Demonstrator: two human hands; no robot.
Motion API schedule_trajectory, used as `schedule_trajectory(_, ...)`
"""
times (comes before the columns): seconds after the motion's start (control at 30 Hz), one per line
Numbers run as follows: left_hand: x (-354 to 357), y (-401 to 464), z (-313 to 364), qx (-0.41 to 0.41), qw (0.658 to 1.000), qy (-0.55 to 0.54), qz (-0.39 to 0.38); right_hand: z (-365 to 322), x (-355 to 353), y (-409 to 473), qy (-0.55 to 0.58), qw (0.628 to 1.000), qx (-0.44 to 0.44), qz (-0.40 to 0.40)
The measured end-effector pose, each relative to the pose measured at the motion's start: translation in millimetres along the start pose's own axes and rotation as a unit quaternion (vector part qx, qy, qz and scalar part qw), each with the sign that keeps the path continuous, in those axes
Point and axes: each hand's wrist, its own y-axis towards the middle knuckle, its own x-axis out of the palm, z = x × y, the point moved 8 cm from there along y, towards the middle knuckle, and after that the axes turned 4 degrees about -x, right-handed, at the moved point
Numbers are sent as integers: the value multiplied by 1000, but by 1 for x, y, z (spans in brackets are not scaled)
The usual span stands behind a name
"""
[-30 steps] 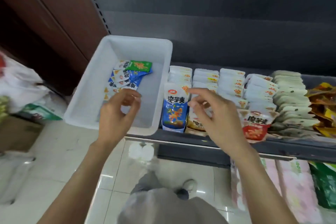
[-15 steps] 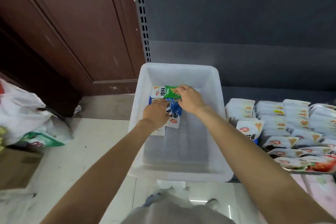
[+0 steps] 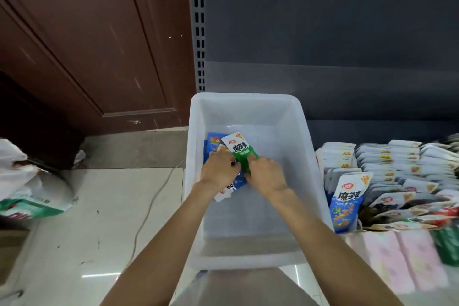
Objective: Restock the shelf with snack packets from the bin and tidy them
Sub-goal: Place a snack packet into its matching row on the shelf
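Both hands reach into the white bin [image 3: 248,259], near its far left corner. The right hand [image 3: 267,175] grips a green packet [image 3: 239,149] by its lower end; the left hand [image 3: 218,171] gathers the blue packets [image 3: 213,140] beneath. Lifted together, the slippery blue ones could slide free and drop back, or crease.
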Motion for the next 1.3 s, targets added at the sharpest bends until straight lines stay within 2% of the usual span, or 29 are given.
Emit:
schedule_trajectory(0.1,1,-4,1,-16,998,-59,-22,6,-14,-11,32,998,37,43)
schedule_trajectory(0.17,-6,-11,6,-43,980,-192,-26,11,-32,-22,96,984,56,142)
schedule_trajectory(0.2,-12,-17,11,-61,953,-294,-28,10,-42,-30,129,971,53,196)
schedule_trajectory(0.27,-19,-27,20,-85,870,-485,-30,-2,-58,-49,129,950,9,284)
schedule_trajectory(0.3,-22,-31,23,-78,833,-547,-24,-7,-62,-59,126,943,-11,308)
schedule_trajectory(0.37,-27,-38,25,-50,802,-595,-8,-7,-67,-74,164,929,-27,330)
schedule_trajectory(0.43,-28,-39,23,-28,811,-584,0,7,-68,-89,247,910,-11,334)
schedule_trajectory(0.53,-30,-38,39,42,882,-470,9,45,-71,-121,370,854,48,362)
schedule_trajectory(0.6,-27,-49,68,117,903,-413,-36,70,-76,-144,390,838,86,372)
schedule_trajectory(0.67,-24,-66,99,179,899,-390,-83,90,-82,-164,416,829,97,360)
schedule_trajectory(0.77,-23,-93,139,273,908,-303,-99,113,-88,-190,492,794,92,346)
schedule_trajectory(0.87,-14,-125,181,363,914,-169,-66,134,-92,-218,537,772,77,332)
schedule_trajectory(0.97,-5,-151,214,410,898,-163,-10,168,-91,-254,549,756,61,353)
schedule_trajectory(1.0,-1,-157,222,411,891,-192,5,184,-90,-269,563,733,59,377)
schedule_trajectory(1.07,7,-166,232,400,881,-243,71,227,-83,-304,604,658,59,446)
schedule_trajectory(1.13,18,-178,239,388,871,-260,153,275,-68,-334,623,586,69,513)
schedule_trajectory(1.17,28,-186,243,386,867,-261,179,297,-61,-345,623,565,72,537)
schedule_trajectory(1.23,55,-202,256,397,864,-232,203,330,-50,-357,614,558,79,552)
schedule_trajectory(1.3,95,-212,271,413,876,-149,202,352,-39,-361,602,590,76,533)
